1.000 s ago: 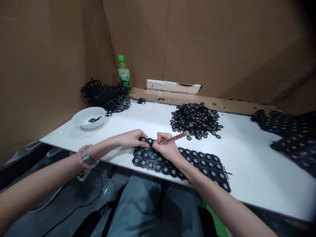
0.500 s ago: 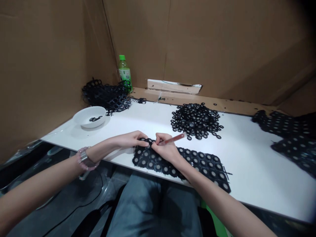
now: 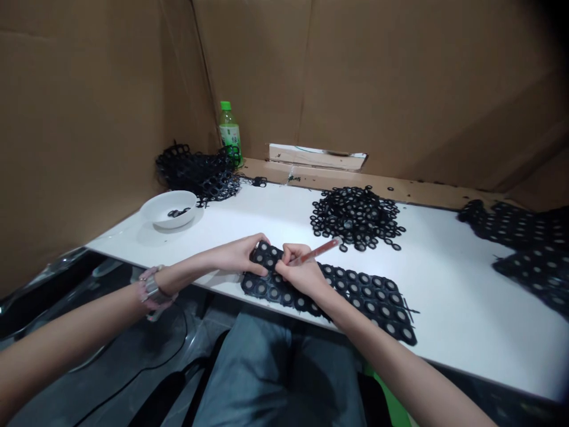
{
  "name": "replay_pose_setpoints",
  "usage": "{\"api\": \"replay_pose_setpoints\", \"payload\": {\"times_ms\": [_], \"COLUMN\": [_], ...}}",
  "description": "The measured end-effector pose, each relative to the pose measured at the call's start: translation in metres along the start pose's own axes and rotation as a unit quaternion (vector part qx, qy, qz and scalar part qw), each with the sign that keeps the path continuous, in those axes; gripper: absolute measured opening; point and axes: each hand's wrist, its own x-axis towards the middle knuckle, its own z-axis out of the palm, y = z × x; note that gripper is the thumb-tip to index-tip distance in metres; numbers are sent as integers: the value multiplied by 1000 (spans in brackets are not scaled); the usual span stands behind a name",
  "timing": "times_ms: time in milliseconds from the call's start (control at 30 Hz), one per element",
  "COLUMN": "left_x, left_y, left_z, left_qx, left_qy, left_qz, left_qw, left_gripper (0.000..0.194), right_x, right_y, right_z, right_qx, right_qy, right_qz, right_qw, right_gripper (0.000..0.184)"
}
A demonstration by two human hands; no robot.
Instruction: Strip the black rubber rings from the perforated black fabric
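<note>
A black rubber sheet of joined rings with pale centres (image 3: 355, 293) lies at the white table's near edge. My left hand (image 3: 240, 256) pinches the sheet's upper left corner and lifts it a little off the table. My right hand (image 3: 300, 270) is closed round a thin red pen-like tool (image 3: 320, 249), its near end pressed against the raised corner, its far end pointing up and right. A metal bracelet (image 3: 153, 289) sits on my left wrist.
A heap of loose black rings (image 3: 355, 216) lies behind the sheet. A white bowl (image 3: 169, 209) holds a few rings at left, beside a pile of emptied black webbing (image 3: 198, 172) and a green bottle (image 3: 230, 131). More ring sheets (image 3: 524, 246) lie at right. Cardboard walls surround the table (image 3: 448, 279).
My left hand has raised the sheet's corner off the table, showing more rings. My right hand with the red tool stays against that corner. The view has shifted slightly.
</note>
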Motion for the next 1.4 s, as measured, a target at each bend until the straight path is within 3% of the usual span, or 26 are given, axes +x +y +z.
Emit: {"api": "replay_pose_setpoints", "payload": {"times_ms": [433,600,700,900,1100,1267,1400], "left_x": [-4,-3,-7,-20,-22,-24,-25], "left_y": [2,-2,-3,-4,-8,-3,-3], "left_z": [5,6,5,9,16,16,17], "left_qx": [-14,-84,-98,-120,-153,-159,-123], "left_qy": [28,34,42,-13,19,26,5], "left_qz": [15,6,6,-66,-47,-35,-44], "left_qw": [999,996,994,990,987,986,991], "left_gripper": [44,43,41,53,51,50,57], "right_x": [-2,-3,-1,1,-3,-7,-8], "right_y": [-1,0,1,1,-3,-7,-7], "right_z": [4,5,3,1,0,5,7], "right_qx": [-40,-85,-50,16,25,50,34], "right_qy": [-16,-20,-12,-8,18,-51,-59], "right_qz": [-40,-67,-43,27,-17,-6,1], "right_qw": [998,994,998,999,999,997,998], "right_gripper": [21,20,20,18,20,22,21]}}
